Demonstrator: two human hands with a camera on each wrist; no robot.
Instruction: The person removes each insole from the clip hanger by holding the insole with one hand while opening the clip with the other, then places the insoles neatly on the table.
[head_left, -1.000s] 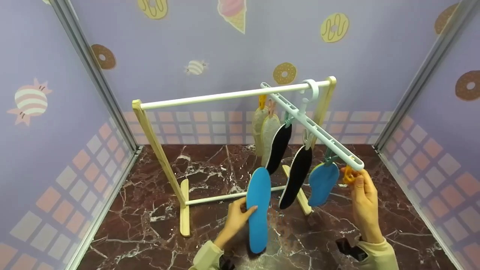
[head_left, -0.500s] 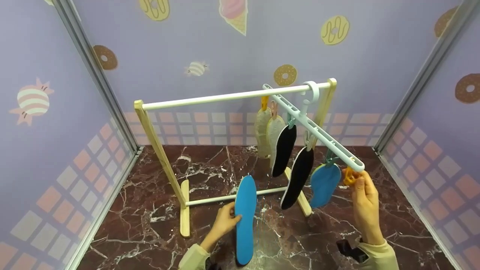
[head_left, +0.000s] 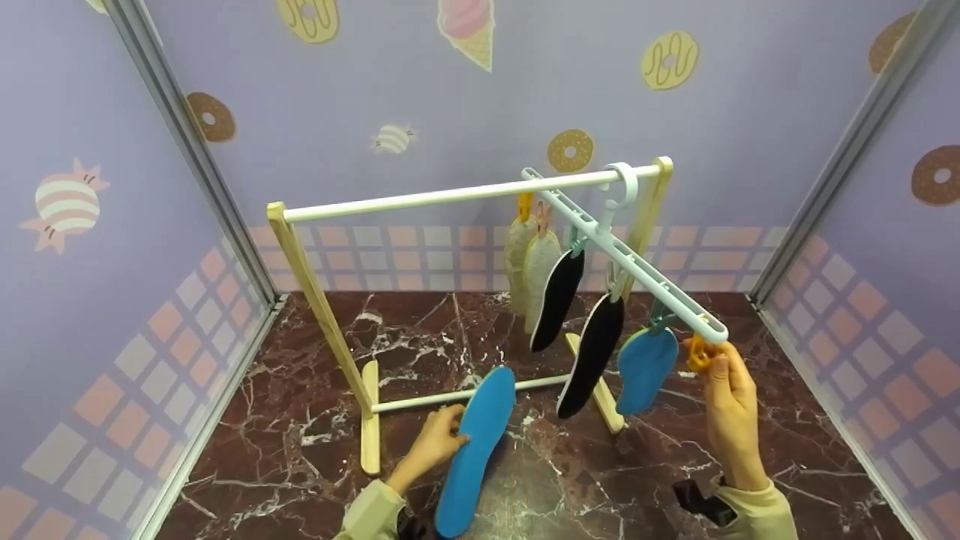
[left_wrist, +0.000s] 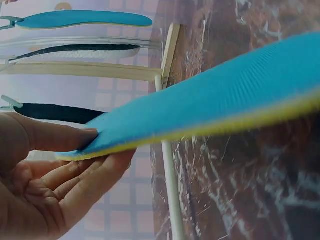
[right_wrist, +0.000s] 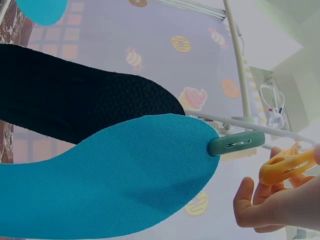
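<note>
My left hand (head_left: 439, 439) pinches a blue insole (head_left: 478, 450) between thumb and fingers, low in front of the rack and tilted. In the left wrist view its yellow edge shows below the blue insole (left_wrist: 210, 105). At the near end of the white hanger (head_left: 652, 274), my right hand (head_left: 731, 390) grips a yellow clothespin (right_wrist: 287, 167) that hangs from it. Beside that hand, a green clothespin (right_wrist: 236, 143) holds another blue insole (right_wrist: 125, 175). Farther along the hanger hang two black insoles (head_left: 592, 356) (head_left: 559, 300) and two pale insoles (head_left: 541, 274) (head_left: 520, 255).
The hanger hooks over the white top bar (head_left: 450, 195) of a wooden rack, near its right post (head_left: 651, 199). The left post (head_left: 319, 307) leans down to a foot on the dark marble-patterned surface (head_left: 285, 480). Patterned walls (head_left: 465, 112) stand behind and on both sides.
My left hand has moved the blue insole left and down, away from the hanging insoles, and tilted its top to the right. My right hand stays at the yellow clothespin.
</note>
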